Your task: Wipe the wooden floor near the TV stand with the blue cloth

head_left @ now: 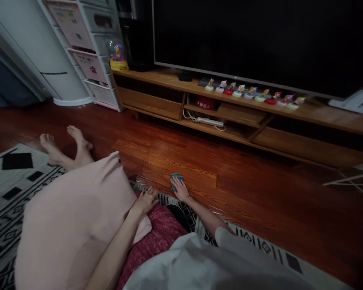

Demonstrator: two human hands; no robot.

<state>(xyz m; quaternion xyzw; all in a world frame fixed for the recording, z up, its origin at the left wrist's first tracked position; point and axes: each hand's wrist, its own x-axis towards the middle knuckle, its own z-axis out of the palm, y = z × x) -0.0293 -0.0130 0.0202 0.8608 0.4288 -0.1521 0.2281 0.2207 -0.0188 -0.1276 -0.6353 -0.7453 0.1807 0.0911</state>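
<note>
My right hand (180,189) lies on a folded blue-green cloth (176,176) on the wooden floor, just past the rug's edge. Its fingers press over the cloth, which sticks out at the far side. My left hand (147,200) rests palm down on the dark red clothing (163,225) over my leg, fingers apart and holding nothing. Beside that forearm, a large pale pink pillow (69,213) covers part of my legs, and bare feet (77,139) show beyond it.
A patterned black-and-white rug (260,247) lies under me. Ahead stands a low wooden TV cabinet (157,106) with several small figurines (237,90), a large dark television (260,36) and a power strip (210,121). A drawer unit (93,64) stands at left, thin white legs (351,180) at right.
</note>
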